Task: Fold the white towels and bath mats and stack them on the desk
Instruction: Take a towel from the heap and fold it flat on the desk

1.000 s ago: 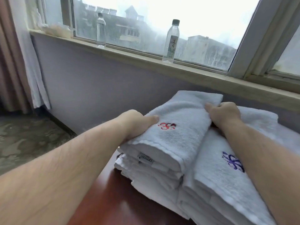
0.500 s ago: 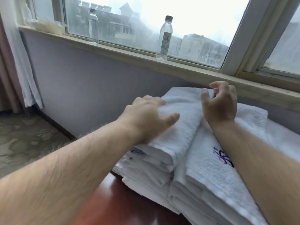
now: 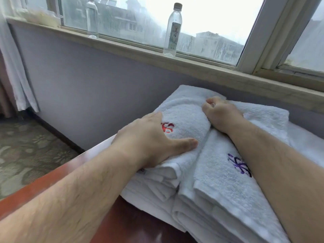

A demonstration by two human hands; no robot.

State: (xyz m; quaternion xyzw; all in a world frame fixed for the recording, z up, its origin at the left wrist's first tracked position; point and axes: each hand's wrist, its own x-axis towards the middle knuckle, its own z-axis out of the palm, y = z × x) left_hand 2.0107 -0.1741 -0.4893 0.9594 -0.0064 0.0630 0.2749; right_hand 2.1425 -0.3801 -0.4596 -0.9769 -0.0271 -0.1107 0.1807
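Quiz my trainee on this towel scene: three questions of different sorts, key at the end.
1. True or false: the left hand lies flat on the red-emblem towel.
2. How many bottles stand on the windowsill? A one, B two, C three.
3. Fill in: the neighbouring towel's emblem is ___.
Key: 1 true; 2 B; 3 purple.

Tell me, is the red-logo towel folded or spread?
Folded: the red-logo towel shows a doubled front edge beneath the left hand.
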